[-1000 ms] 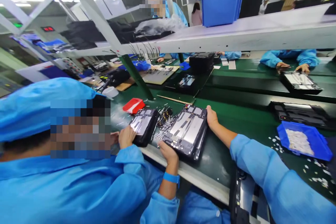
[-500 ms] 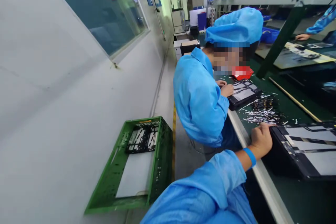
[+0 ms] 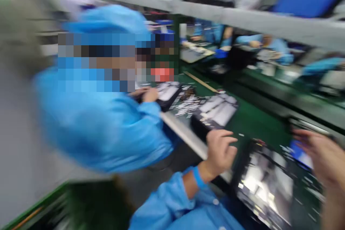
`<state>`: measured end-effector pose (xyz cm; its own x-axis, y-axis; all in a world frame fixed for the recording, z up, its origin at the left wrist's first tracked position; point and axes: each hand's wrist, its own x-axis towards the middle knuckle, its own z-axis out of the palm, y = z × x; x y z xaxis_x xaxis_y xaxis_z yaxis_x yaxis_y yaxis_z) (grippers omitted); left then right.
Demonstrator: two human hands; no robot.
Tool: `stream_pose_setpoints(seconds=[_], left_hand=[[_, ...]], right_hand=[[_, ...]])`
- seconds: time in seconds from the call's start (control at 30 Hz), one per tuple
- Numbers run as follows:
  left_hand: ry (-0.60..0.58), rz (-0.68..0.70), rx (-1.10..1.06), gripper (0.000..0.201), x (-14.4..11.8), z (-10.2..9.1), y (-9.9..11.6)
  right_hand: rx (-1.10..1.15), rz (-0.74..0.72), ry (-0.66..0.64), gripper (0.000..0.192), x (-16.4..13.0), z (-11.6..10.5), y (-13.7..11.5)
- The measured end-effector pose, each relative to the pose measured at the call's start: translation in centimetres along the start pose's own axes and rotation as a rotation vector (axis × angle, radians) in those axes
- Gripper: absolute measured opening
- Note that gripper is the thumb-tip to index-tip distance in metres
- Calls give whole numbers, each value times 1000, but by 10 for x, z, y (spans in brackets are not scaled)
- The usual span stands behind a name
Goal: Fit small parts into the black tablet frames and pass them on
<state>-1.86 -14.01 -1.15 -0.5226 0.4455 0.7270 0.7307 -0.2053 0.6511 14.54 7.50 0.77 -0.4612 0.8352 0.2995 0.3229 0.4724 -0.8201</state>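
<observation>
From where I'm standing, the left hand (image 3: 219,152) is open, fingers loosely curled, near the device stack (image 3: 219,109) just right of centre frame. Right hand (image 3: 319,152), far right by the blue tray (image 3: 300,155), is too blurry to tell its grip; another device (image 3: 265,185) sits lower right, between both hands.

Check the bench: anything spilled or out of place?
Yes, loose scraps: pale strips lie uncontained on the green bench between the far device and middle device; white bits lie outside the blue tray. Too blurred to judge damage.
</observation>
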Motion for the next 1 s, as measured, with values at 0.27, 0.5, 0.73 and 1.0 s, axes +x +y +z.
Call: stream_pose_setpoints(seconds=[0.27,0.5,0.73,1.0], left_hand=[[-239,325,382,30,59,9,-46],[-477,309,668,27,72,-12,-69],[-519,375,411,27,72,37,-31],[-1081,415,329,43,97,148,-24]], right_hand=[[123,342,356,48,-52,-83,28],[157,344,286,42,-57,-67,43],[75,291,269,42,-44,-46,65],[-4,232,142,35,-38,-31,65]])
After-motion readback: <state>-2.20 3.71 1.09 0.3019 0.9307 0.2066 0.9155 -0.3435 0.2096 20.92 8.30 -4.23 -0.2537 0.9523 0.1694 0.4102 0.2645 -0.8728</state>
